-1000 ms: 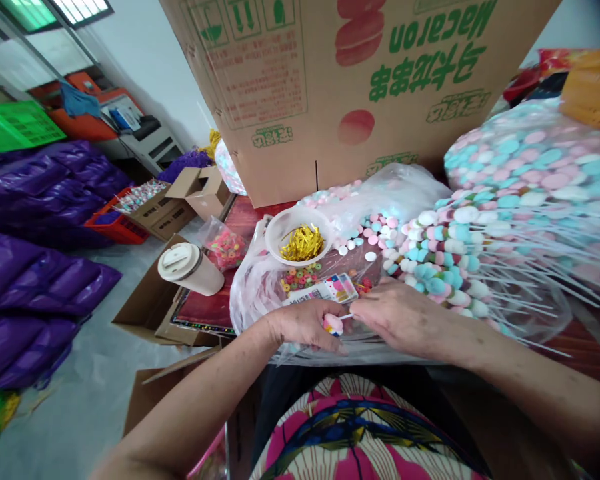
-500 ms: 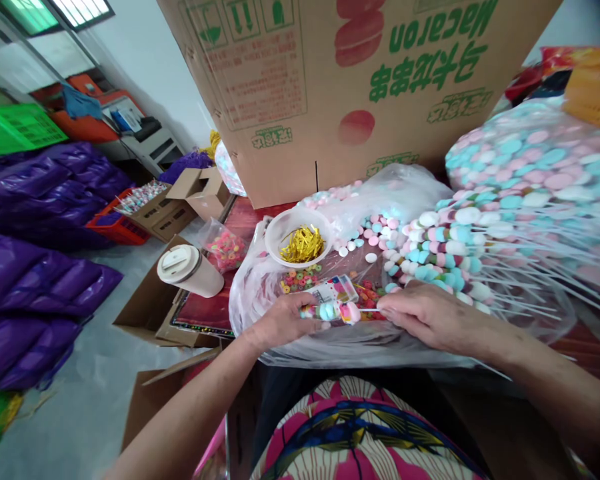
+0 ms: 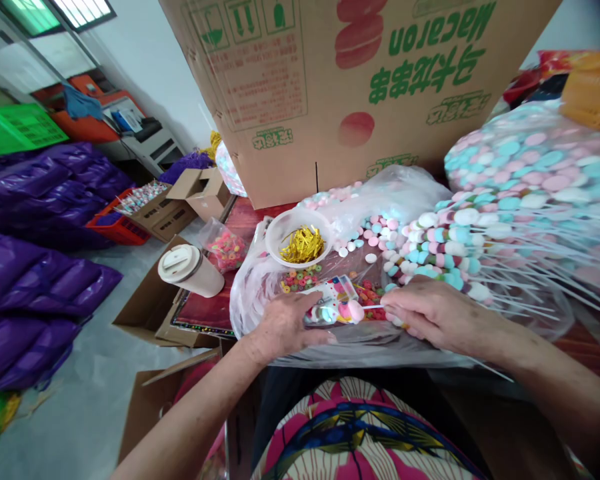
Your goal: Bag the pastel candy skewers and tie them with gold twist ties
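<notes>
My left hand (image 3: 285, 323) pinches the candy end of a marshmallow skewer (image 3: 337, 311) with white, blue and pink pieces. My right hand (image 3: 433, 312) is closed on the thin stick at the skewer's other end. Both hands rest over a clear plastic sheet (image 3: 260, 287) on the table, just in front of a stack of small printed bags (image 3: 337, 288) and loose ring candies (image 3: 300, 277). A heap of finished skewers (image 3: 460, 253) lies right of my right hand.
A white bowl of gold twist ties (image 3: 300, 240) stands behind the hands. A lidded paper cup (image 3: 187, 268) lies at the left. A big cardboard box (image 3: 360, 87) stands behind. Bagged marshmallows (image 3: 535, 153) sit right. Purple bags (image 3: 40, 267) and open cartons (image 3: 180, 200) fill the floor.
The skewer came out from under my hands, was stretched out between them, and has now dropped a little toward the printed bags. My left hand has closed over its candy end.
</notes>
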{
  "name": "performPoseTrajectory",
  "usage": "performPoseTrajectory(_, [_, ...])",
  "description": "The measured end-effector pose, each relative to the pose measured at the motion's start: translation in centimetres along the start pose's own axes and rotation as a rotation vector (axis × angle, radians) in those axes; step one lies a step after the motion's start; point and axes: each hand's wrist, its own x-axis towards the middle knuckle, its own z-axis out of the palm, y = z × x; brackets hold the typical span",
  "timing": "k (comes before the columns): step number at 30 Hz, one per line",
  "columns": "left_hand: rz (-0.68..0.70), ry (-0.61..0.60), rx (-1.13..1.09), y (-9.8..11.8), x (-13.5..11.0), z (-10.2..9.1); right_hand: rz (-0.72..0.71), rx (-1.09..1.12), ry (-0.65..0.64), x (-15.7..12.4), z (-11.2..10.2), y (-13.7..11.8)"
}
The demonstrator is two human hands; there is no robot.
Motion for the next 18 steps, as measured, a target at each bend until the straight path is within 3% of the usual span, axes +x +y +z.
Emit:
performPoseTrajectory(5, [-0.054, -0.061, -0.192, 2.5, 1.4, -0.3, -0.044, -0.011, 0.007, 0.6, 0.1, -0.8])
performPoseTrajectory(7, [-0.076, -0.086, -0.257, 2.5, 1.6, -0.2, -0.067, -0.026, -0.027, 0.6, -0.2, -0.9])
performPoseTrajectory(12, [0.028, -0.151, -0.505, 1.7, 1.4, -0.3, -0.079, -0.033, -0.083, 0.4, -0.8, -1.1])
performPoseTrajectory(18, [-0.029, -0.221, -0.615, 1.8, 1.8, -0.6, -0.061, -0.04, -0.111, 1.0, -0.3, -1.2])
